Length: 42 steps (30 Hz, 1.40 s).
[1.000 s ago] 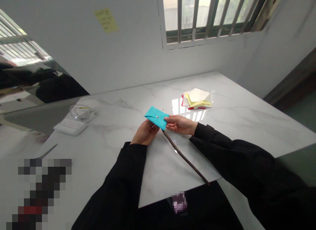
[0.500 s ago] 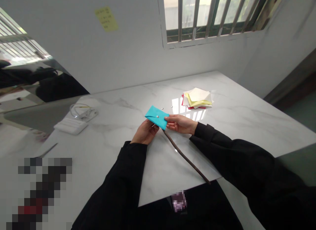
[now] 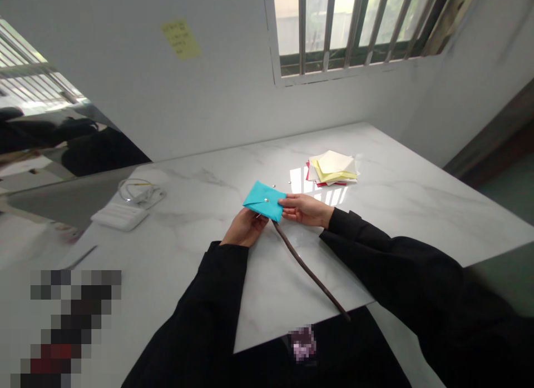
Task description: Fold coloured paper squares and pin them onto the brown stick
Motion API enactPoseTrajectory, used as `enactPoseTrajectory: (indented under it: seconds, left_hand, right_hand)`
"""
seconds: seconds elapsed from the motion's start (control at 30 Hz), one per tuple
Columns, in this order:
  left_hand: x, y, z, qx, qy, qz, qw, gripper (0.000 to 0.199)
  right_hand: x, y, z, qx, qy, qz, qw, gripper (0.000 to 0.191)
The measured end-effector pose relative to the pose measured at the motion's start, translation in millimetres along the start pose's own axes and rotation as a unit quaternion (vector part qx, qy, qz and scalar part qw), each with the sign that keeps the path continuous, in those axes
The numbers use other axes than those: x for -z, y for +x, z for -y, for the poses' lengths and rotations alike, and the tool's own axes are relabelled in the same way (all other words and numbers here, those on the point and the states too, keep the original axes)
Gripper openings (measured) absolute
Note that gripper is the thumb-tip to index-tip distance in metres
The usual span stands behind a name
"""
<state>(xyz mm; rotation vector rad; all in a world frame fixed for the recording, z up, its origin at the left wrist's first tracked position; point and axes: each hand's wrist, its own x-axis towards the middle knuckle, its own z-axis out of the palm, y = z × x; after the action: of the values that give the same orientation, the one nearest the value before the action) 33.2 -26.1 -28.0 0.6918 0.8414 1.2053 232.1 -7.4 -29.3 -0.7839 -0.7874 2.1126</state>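
A small turquoise envelope [image 3: 267, 207] with a shiny round stud on its flap is held above the table. My right hand [image 3: 305, 209] pinches its right edge between thumb and fingers. Under the lower left side is my left hand [image 3: 245, 227], its fingers closed and partly hidden by the envelope. From beneath the envelope a thin brown stick [image 3: 309, 271] slants down to the table's front edge. Its upper end is hidden, and I cannot tell whether a hand grips it.
Folded cream, yellow and red papers [image 3: 334, 168] lie behind on the marble-patterned table [image 3: 200, 210]. A white power strip [image 3: 120, 214] with cables [image 3: 144, 192] is at left, near a dark pen-like object [image 3: 83, 257]. Two tiny studs sit behind the envelope.
The envelope has tilted slightly, showing a bit more of its front. The stick's lower end has shifted a little left and toward me. Both hands keep nearly the same place.
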Motion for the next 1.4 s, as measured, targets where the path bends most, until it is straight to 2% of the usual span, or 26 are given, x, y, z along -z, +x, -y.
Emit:
enactPoseTrajectory:
  seconds: [0.17,0.4,0.5,0.6,0.7,0.87,1.03,1.3,1.4]
  left_hand:
    - [2.4,1,0,-0.005,0.034,-0.010,0.999,0.012]
    - [5.5,2,1,-0.064,0.146,-0.037,0.987,0.043]
    - [7.5,5,2,-0.106,0.190,-0.048,0.975,0.035]
    - [8.4,7,-1,-0.146,0.186,-0.090,0.967,0.023]
    - [5.9,5,-8,-0.133,0.140,-0.113,0.975,0.025]
    - [-2.6,-4,-10,-0.080,0.152,-0.065,0.983,0.051]
    - [-4.6,-6,-4,-0.063,0.182,0.000,0.981,0.060]
    - [0.9,-1,1,-0.073,0.181,-0.018,0.981,0.057]
    - [1.5,0,3,-0.080,0.189,-0.019,0.978,0.055]
  right_hand:
    - [3,0,2,0.005,-0.007,0.002,1.000,0.011]
    - [8,4,8,0.055,-0.047,-0.043,0.996,0.008]
    - [9,5,10,0.083,-0.088,-0.080,0.989,0.011]
    - [13,6,10,0.119,-0.126,-0.110,0.979,0.018]
    - [16,8,8,0.171,-0.180,-0.122,0.961,0.030]
    - [19,11,4,0.213,-0.232,-0.110,0.943,0.045]
    - [16,9,4,0.230,-0.290,-0.086,0.925,0.050]
    - [11,8,2,0.269,-0.329,-0.043,0.904,0.046]
    - [12,10,1,0.281,-0.352,-0.054,0.891,0.044]
